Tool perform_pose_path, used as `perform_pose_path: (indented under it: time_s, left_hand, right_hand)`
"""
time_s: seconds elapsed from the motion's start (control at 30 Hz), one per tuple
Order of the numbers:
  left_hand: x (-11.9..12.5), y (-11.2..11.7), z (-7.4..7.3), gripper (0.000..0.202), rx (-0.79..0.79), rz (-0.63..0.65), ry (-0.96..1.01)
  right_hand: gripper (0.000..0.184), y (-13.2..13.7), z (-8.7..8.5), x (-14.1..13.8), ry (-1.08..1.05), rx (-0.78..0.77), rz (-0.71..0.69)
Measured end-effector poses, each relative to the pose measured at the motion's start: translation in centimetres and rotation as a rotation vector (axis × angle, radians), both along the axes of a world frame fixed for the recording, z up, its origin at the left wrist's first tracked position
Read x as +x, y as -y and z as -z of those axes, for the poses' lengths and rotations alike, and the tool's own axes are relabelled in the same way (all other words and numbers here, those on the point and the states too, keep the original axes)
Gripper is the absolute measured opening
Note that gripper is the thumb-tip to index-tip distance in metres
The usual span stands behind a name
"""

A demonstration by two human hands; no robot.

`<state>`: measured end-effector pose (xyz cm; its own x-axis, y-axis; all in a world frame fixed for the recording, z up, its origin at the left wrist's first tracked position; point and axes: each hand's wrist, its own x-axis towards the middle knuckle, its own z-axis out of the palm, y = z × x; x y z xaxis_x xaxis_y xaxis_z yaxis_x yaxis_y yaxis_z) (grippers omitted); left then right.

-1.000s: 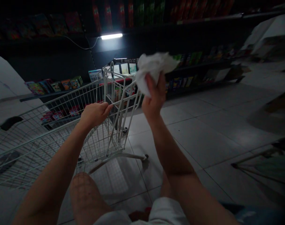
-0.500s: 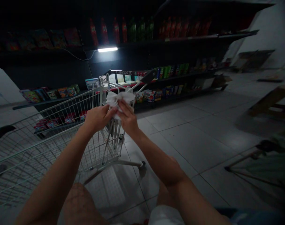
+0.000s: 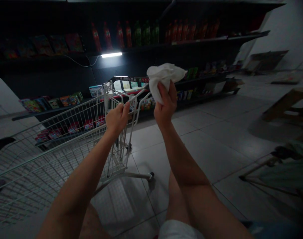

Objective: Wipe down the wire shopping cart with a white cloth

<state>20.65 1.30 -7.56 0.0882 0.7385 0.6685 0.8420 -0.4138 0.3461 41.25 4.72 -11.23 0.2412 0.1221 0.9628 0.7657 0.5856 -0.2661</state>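
A silver wire shopping cart [image 3: 66, 146] fills the left side, its handle [image 3: 131, 79] toward the shelves. My left hand [image 3: 117, 120] is closed around the cart's upper frame near the handle end, and the fingers hide the exact spot. Up at the right end of the handle, my right hand [image 3: 166, 103] grips a crumpled white cloth [image 3: 163, 74]. The cloth bunches above the fingers and covers that end of the handle; whether it touches the handle I cannot tell.
Dark shelves hold red bottles [image 3: 107, 35], green bottles [image 3: 147, 32] and snack packs [image 3: 66, 100]. A lit tube lamp [image 3: 112, 54] hangs under one shelf. A cart wheel [image 3: 151, 176] rests on the tiled floor [image 3: 198, 149]. Folding-chair legs [image 3: 256, 169] stand at right.
My hands were together on the cloth at the cart's frame. The right hand has lifted the cloth up and right to the handle end; the left has let go of it and closed on the frame.
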Motion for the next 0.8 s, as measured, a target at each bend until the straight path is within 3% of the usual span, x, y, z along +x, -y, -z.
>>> perform_pose_path:
  time_s: [0.03,0.1,0.2,0.3,0.4,0.5,0.57,0.63,0.7,0.8]
  left_hand:
    - [-0.1,0.1,0.0,0.055,0.006,0.009,0.005]
    - [-0.3,0.5,-0.1,0.055,0.015,0.031,0.017]
    - [-0.6,1.2,0.1,0.055,0.034,0.056,0.022]
    - [-1.1,1.9,0.3,0.054,0.054,0.077,0.032]
    - [-2.1,2.6,0.4,0.053,0.064,0.124,0.068]
    - [-3.3,3.3,0.3,0.054,0.070,0.179,0.108]
    - [-4.1,3.7,0.4,0.055,0.070,0.205,0.132]
    - [-4.8,4.1,0.4,0.054,0.071,0.227,0.155]
    - [-5.4,4.4,0.5,0.054,0.074,0.247,0.172]
    - [-6.5,4.8,0.6,0.053,0.075,0.272,0.182]
  right_hand:
    - [0.049,-0.5,-0.5,-0.3,0.036,0.017,0.013]
    - [0.047,-0.8,0.0,-1.9,0.088,0.072,0.033]
    - [0.042,0.2,3.6,-5.2,0.176,0.156,-0.022]
    - [0.038,2.5,8.2,-7.3,0.285,0.155,-0.179]
    - [0.035,4.5,11.9,-7.1,0.356,0.051,-0.320]
    - [0.035,4.9,13.5,-5.1,0.236,-0.055,-0.309]
    - [0.039,3.9,12.8,-3.7,-0.014,-0.075,-0.234]
    - [0.044,2.1,10.7,-3.0,-0.208,-0.095,-0.236]
    - [0.046,0.1,7.5,-3.3,-0.259,-0.128,-0.354]
    - [0.038,-1.8,2.1,-5.5,-0.199,-0.206,-0.638]
